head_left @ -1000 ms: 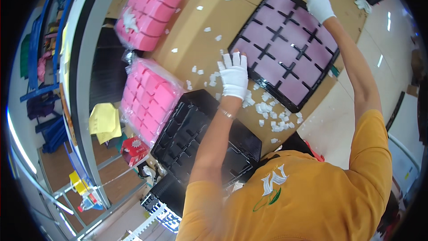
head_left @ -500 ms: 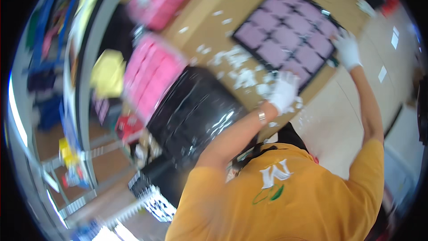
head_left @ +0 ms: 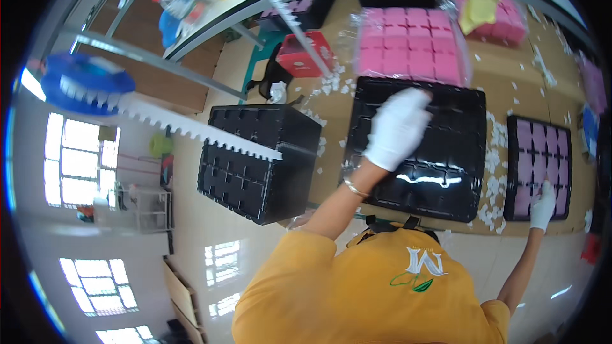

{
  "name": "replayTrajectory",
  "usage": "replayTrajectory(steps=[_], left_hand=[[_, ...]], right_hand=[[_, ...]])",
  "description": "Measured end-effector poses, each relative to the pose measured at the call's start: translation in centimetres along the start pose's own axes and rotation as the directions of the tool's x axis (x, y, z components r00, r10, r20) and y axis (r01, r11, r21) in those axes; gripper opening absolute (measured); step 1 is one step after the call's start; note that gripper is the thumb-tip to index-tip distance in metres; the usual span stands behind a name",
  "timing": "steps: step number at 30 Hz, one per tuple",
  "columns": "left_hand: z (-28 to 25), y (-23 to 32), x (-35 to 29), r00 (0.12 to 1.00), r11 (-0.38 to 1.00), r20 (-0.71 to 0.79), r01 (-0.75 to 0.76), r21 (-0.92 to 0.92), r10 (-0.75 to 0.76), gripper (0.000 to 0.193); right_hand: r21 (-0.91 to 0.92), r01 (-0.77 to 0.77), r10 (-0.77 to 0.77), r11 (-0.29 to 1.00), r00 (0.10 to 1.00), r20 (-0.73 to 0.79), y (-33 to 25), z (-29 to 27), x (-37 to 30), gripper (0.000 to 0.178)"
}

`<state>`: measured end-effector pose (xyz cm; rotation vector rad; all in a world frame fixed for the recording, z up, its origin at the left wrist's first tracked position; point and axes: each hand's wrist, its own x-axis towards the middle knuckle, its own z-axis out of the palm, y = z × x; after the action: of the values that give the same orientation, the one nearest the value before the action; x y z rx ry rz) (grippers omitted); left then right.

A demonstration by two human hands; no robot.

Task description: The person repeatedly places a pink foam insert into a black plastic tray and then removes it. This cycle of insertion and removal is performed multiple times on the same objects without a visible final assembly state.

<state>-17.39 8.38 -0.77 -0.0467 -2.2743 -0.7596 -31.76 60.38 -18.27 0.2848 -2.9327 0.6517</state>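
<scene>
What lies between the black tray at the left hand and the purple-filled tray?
Small white pieces, scattered on the brown tabletop, in the head view.

The gloved left hand point(head_left: 398, 129) is held over a glossy black tray point(head_left: 446, 143); contact cannot be made out. To the right, the gloved right hand point(head_left: 543, 207) is placed at the near part of a black-rimmed tray point(head_left: 512, 165) filled with lilac blocks point(head_left: 539, 134). White scraps point(head_left: 492, 186) are strewn between them on the tabletop point(head_left: 500, 79). Plastic-wrapped pink blocks point(head_left: 408, 44) are set on the far side.
</scene>
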Motion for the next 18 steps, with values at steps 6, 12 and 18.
replayTrajectory(steps=[6,12,18], left_hand=[[-10.8,-20.2,0.9,0.754,0.895,-0.537,0.446,-0.007,-0.379,0.054],[-12.2,-21.0,7.9,0.818,0.599,-0.125,0.297,-0.744,-0.562,0.054],[-14.4,-16.3,4.3,0.755,0.562,-0.065,0.425,-0.71,-0.652,0.014]], right_hand=[[0.046,0.468,-0.46,0.883,0.88,-0.118,-23.2,0.0,3.4,0.038],[0.153,0.695,-0.655,0.702,0.715,-0.245,-40.6,-0.5,4.1,0.038],[0.003,0.924,-0.669,0.382,0.279,-0.689,-60.9,-6.4,10.1,0.038]])
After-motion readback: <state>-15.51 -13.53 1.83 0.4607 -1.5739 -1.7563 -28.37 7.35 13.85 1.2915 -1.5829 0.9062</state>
